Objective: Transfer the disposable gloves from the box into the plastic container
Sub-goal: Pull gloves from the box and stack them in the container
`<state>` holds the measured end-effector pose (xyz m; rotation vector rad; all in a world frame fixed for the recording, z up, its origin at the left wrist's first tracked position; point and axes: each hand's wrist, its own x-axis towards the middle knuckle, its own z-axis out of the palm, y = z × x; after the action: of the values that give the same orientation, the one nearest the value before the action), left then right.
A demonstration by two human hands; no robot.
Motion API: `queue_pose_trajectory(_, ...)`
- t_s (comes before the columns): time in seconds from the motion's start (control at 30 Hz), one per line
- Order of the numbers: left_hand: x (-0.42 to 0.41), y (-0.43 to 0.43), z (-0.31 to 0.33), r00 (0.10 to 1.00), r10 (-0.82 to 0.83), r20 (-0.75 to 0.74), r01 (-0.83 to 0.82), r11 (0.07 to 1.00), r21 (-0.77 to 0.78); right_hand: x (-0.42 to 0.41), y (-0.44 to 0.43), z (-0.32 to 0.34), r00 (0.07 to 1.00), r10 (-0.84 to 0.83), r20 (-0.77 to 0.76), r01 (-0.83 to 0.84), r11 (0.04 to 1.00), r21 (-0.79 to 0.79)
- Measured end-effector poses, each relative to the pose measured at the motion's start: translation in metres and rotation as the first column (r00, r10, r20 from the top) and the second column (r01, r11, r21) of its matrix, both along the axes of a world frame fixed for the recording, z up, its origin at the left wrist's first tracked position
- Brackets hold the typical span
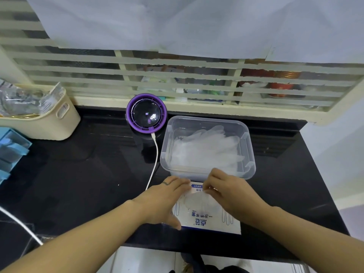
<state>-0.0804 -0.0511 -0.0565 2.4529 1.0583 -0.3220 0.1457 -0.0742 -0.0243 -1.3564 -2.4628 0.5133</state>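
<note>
Left hand's [167, 201] fingers lie flat on the box [210, 221]; right hand's [230, 192] pinch a glove [194, 201] atop it.

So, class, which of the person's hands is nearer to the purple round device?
Left. The left hand rests on the glove box, nearer the person than the purple device; the right hand, farther right, pinches a glove.

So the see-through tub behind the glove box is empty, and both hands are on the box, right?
No, the tub isn't empty: the head view shows clear gloves piled in it. It does sit behind the glove box, with the left hand and right hand on the box.
</note>
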Motion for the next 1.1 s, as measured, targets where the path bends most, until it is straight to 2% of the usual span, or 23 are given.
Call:
queue_pose_trajectory(0.1, 0.003, -0.001, 0.005, 0.998, -0.019, -0.057, 0.020, 1.000, 0.019, 0.004, -0.001, 0.023, 0.981, -0.089, -0.173, 0.087, 0.996, -0.017)
queue_pose_trajectory(0.2, 0.008, -0.001, 0.011, 0.995, -0.020, -0.098, 0.022, 0.999, 0.028, 0.005, 0.010, 0.056, 0.920, -0.155, -0.361, 0.197, 0.977, 0.083)
queue_pose_trajectory(0.3, 0.008, 0.002, 0.018, 0.998, -0.028, -0.055, 0.027, 0.999, -0.018, 0.011, 0.029, 0.087, 0.905, -0.149, -0.398, 0.240, 0.952, 0.191)
queue_pose_trajectory(0.4, 0.009, 0.003, 0.045, 0.992, 0.116, 0.058, -0.105, 0.981, -0.161, 0.019, 0.043, 0.106, 0.923, -0.109, -0.369, 0.207, 0.950, 0.236)
queue_pose_trajectory(0.5, 0.009, 0.013, 0.087, 0.927, 0.315, 0.204, -0.195, 0.868, -0.456, 0.025, 0.048, 0.121, 0.929, -0.078, -0.363, 0.190, 0.940, 0.285)
queue_pose_trajectory(0.57, 0.011, 0.022, 0.114, 0.836, 0.439, 0.329, -0.142, 0.753, -0.642, 0.026, 0.051, 0.129, 0.938, -0.058, -0.343, 0.179, 0.926, 0.332)
queue_pose_trajectory(0.6, 0.012, 0.026, 0.125, 0.755, 0.524, 0.394, -0.107, 0.692, -0.714, 0.025, 0.053, 0.134, 0.946, -0.042, -0.323, 0.165, 0.916, 0.365)
queue_pose_trajectory(0.67, 0.011, 0.036, 0.143, 0.505, 0.725, 0.468, 0.029, 0.527, -0.849, 0.024, 0.056, 0.144, 0.963, 0.001, -0.270, 0.118, 0.899, 0.421)
queue_pose_trajectory(0.7, 0.010, 0.041, 0.149, 0.403, 0.783, 0.473, 0.156, 0.451, -0.879, 0.024, 0.057, 0.149, 0.971, 0.024, -0.238, 0.086, 0.895, 0.439)
queue_pose_trajectory(0.73, 0.009, 0.047, 0.154, 0.341, 0.803, 0.489, 0.273, 0.413, -0.869, 0.024, 0.059, 0.152, 0.978, 0.050, -0.204, 0.049, 0.891, 0.451)
queue_pose_trajectory(0.8, 0.010, 0.060, 0.160, 0.243, 0.826, 0.509, 0.406, 0.390, -0.827, 0.026, 0.064, 0.156, 0.987, 0.096, -0.127, -0.024, 0.878, 0.478)
queue_pose_trajectory(0.93, 0.016, 0.084, 0.144, 0.075, 0.917, 0.391, 0.291, 0.355, -0.888, 0.030, 0.076, 0.145, 0.991, 0.132, 0.027, -0.127, 0.848, 0.515)
queue_pose_trajectory(1.1, 0.027, 0.096, 0.119, -0.100, 0.955, 0.281, -0.021, 0.280, -0.960, 0.034, 0.097, 0.108, 0.971, 0.131, 0.201, -0.204, 0.889, 0.410)
